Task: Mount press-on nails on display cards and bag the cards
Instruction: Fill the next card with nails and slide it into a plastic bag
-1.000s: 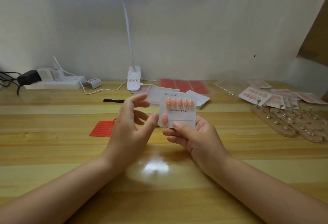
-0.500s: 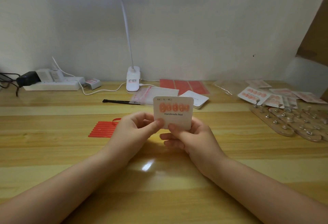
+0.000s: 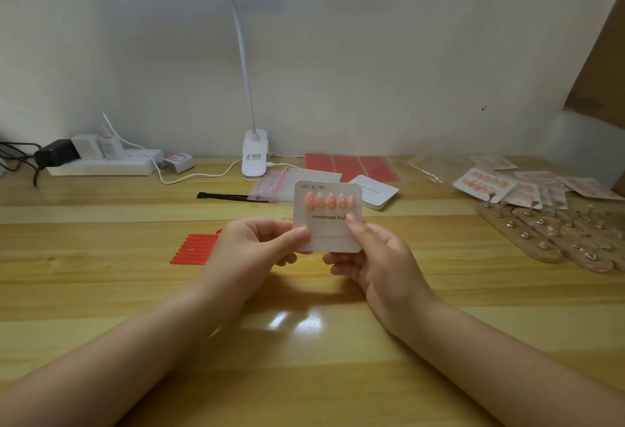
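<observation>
Holding the card point(image 3: 327, 223) upright above the counter point(image 3: 101, 291), left hand point(image 3: 250, 250) and right hand point(image 3: 375, 264) each in a pinching grip on its lower edges; best kept clear of the nails point(image 3: 329, 201), lower row unfilled.

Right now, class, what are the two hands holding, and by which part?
Both hold one display card: the left hand pinches its lower left edge, the right hand its right edge and bottom right corner.
</observation>
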{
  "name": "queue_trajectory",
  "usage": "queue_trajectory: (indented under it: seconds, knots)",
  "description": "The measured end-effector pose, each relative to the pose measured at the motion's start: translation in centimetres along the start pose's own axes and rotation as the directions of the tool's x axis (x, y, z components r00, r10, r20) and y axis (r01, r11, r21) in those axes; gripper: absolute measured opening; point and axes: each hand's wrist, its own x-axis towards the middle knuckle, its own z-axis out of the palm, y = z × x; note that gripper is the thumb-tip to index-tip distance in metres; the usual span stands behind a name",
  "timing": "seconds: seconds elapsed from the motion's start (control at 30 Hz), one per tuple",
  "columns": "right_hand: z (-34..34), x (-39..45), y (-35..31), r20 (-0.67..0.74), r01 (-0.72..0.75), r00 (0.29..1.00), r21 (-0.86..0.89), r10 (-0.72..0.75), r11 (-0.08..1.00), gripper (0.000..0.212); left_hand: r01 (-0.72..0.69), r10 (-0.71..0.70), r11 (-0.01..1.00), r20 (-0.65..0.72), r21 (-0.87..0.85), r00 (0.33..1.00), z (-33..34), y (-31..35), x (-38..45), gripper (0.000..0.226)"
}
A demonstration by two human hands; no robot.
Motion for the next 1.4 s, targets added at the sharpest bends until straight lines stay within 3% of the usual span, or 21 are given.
queue_trajectory:
  seconds: [0.07,0.2,0.33,0.63,0.73,0.77,0.87,0.97,1.1,1.3,1.4]
  knots:
    - [-0.2,0.1,-0.3,-0.038,-0.004,0.999,-0.022,0.003,1.0,0.034,-0.036,0.035,0.998,0.027,0.043,0.999,0.2,0.0,-0.1,0.009]
    - [-0.3,0.2,-0.6,-0.077,-0.004,0.997,-0.052,0.0,0.999,0.022,-0.1,0.093,0.989,0.068,0.107,0.993,0.4,-0.2,-0.3,0.04]
    - [-0.2,0.1,-0.7,-0.064,0.01,0.998,-0.094,-0.016,0.996,0.02,-0.145,0.139,0.977,0.047,0.156,0.989,0.4,-0.4,-0.3,0.052]
    - [-0.5,0.2,-0.4,-0.053,0.025,0.998,-0.147,-0.033,0.989,0.013,-0.346,0.344,0.87,0.07,0.353,0.936,0.2,-0.8,-0.4,0.039]
    - [-0.7,0.3,-0.5,-0.05,0.024,0.998,-0.205,-0.035,0.979,0.027,-0.306,0.331,0.857,0.012,0.413,0.943,-0.3,-0.8,-0.2,0.019]
    - [-0.9,0.4,-0.5,-0.051,0.013,0.998,-0.255,-0.027,0.967,0.034,-0.268,0.318,0.851,-0.038,0.451,0.947,-0.7,-1.0,0.2,0.023]
    - [-1.0,0.3,-0.5,-0.002,0.02,1.0,-0.502,-0.024,0.865,0.038,-0.119,0.279,0.758,-0.154,0.641,0.948,-1.8,-1.6,1.4,0.029]
    - [-0.8,0.2,-0.1,0.09,0.146,0.989,-0.736,-0.118,0.661,0.034,-0.025,0.179,0.639,-0.118,0.768,0.977,-2.3,-2.6,2.2,0.048]
    - [-0.6,0.1,0.0,0.114,0.193,0.976,-0.846,-0.185,0.497,0.045,-0.091,0.14,0.639,0.001,0.764,0.99,-2.3,-3.2,2.6,0.063]
    - [-0.8,0.1,-0.4,0.089,0.12,0.988,-0.959,-0.126,0.258,0.059,-0.136,0.14,0.606,0.063,0.784,0.988,-2.2,-3.5,2.8,0.062]
    - [-1.0,0.5,-0.8,0.049,0.064,0.995,-0.98,-0.085,0.19,0.065,-0.166,0.167,0.583,0.083,0.796,0.982,-2.0,-3.6,2.7,0.061]
